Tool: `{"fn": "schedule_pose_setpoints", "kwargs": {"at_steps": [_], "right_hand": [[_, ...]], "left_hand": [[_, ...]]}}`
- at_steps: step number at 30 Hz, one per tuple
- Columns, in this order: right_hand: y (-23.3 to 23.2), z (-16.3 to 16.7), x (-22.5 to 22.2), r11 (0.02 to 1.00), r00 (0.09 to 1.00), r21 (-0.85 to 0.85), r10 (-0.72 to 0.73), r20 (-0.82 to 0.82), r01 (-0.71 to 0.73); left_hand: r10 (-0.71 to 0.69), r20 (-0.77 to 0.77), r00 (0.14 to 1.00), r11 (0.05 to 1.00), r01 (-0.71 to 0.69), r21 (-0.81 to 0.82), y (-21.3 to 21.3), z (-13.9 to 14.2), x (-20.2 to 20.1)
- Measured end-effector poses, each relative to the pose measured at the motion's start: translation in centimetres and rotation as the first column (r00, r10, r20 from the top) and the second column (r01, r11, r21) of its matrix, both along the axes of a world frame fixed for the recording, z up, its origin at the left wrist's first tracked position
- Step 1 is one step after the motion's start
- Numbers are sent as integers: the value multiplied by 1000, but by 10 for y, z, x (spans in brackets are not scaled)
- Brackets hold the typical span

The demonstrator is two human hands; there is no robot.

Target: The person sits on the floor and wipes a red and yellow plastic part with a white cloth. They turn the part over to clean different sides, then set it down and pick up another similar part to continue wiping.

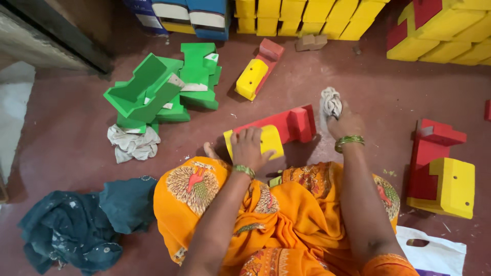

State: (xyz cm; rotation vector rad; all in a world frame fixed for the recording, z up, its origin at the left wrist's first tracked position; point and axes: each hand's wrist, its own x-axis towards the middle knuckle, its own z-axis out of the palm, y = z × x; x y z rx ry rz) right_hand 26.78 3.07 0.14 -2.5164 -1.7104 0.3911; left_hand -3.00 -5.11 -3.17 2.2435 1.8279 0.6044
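Observation:
I sit on the floor in orange cloth. My left hand (pixel 249 148) presses down on the yellow end of a red and yellow painted wooden piece (pixel 286 127) lying in front of my knees. My right hand (pixel 343 122) grips a crumpled white rag (pixel 330 102) just right of that piece's red end, resting against the floor. Both wrists carry green bangles.
A heap of green pieces (pixel 163 87) with a white rag (pixel 133 144) lies left. Another red and yellow piece (pixel 258 69) lies ahead, one more (pixel 440 168) at right. Yellow stacks (pixel 307 15) line the back. Dark blue cloth (pixel 76 225) lies near left; a white bag (pixel 434 253) near right.

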Motion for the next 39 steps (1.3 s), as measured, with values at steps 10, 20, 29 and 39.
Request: {"fn": "schedule_pose_setpoints", "kwargs": {"at_steps": [10, 20, 29, 39], "right_hand": [[-4, -13, -25, 890, 883, 411, 345, -319, -199], [1, -13, -42, 772, 836, 380, 548, 7, -509], [-10, 10, -157, 332, 356, 364, 934, -1, -870], [18, 19, -94, 758, 756, 9, 648, 93, -652]], "left_hand": [[-137, 148, 979, 959, 169, -229, -9, 19, -14], [-109, -115, 987, 562, -34, -826, 42, 96, -57], [-11, 73, 997, 617, 65, -785, 46, 75, -53], [-113, -49, 992, 558, 22, -830, 53, 70, -61]]}}
